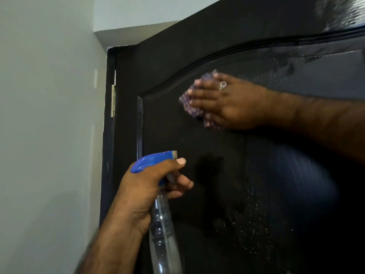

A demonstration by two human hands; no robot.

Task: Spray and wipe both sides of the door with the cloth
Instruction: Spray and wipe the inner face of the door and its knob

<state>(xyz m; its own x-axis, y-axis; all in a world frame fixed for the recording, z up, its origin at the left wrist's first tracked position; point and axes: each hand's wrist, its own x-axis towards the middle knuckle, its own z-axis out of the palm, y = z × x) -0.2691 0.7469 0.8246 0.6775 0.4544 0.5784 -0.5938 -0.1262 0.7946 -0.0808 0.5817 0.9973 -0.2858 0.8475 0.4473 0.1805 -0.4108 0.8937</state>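
Note:
A black panelled door (246, 165) fills the right of the view, with spray droplets on its upper right and lower middle. My right hand (223, 101) lies flat with straight fingers, pressing a purple patterned cloth (189, 103) against the arched upper panel. Most of the cloth is hidden under the palm. My left hand (150, 184) grips a clear spray bottle (163, 230) with a blue trigger head (154, 161), the nozzle pointing at the door, a finger lying along the trigger.
A pale grey wall (49, 135) stands on the left. The black door frame (108, 155) with a metal hinge (113, 100) runs between wall and door. A white ceiling ledge (128, 30) sits above.

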